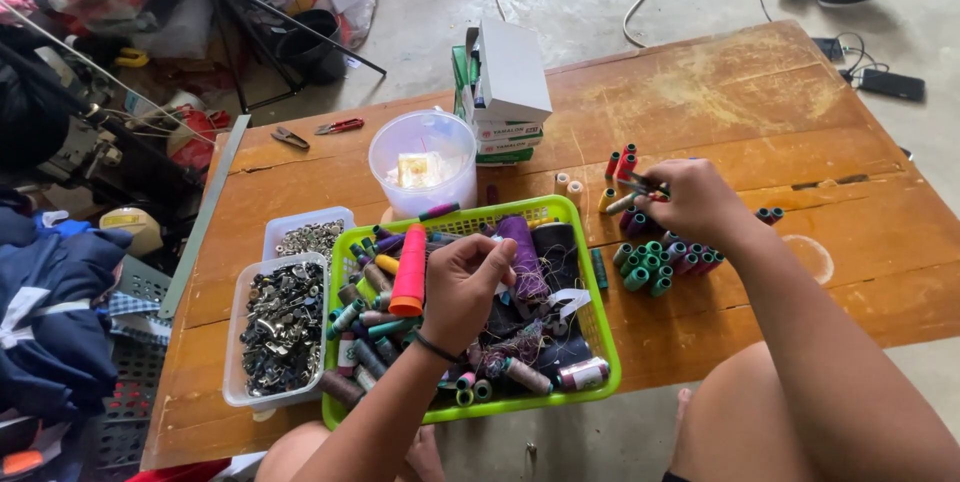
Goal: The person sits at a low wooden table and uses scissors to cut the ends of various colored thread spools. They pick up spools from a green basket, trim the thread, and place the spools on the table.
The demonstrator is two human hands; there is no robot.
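Note:
A green plastic basket [590,287] on the wooden table [740,112] is full of thread spools in many colours. My left hand [462,287] reaches into it, fingers curled among the spools beside a tall orange-red cone of thread [409,270] and a purple spool [521,254]. My right hand [692,204] is over the table to the right of the basket, pinching small spools [632,199] near a short row of red spools [622,163]. A cluster of green and purple small spools [660,262] stands just below that hand.
Two clear tubs of metal fasteners [275,322] sit left of the basket. Behind it stand a round clear container [425,162] and stacked small boxes [505,92]. Scissors and a clipper [338,127] lie at the far left edge. Clutter, bags and cables surround the table.

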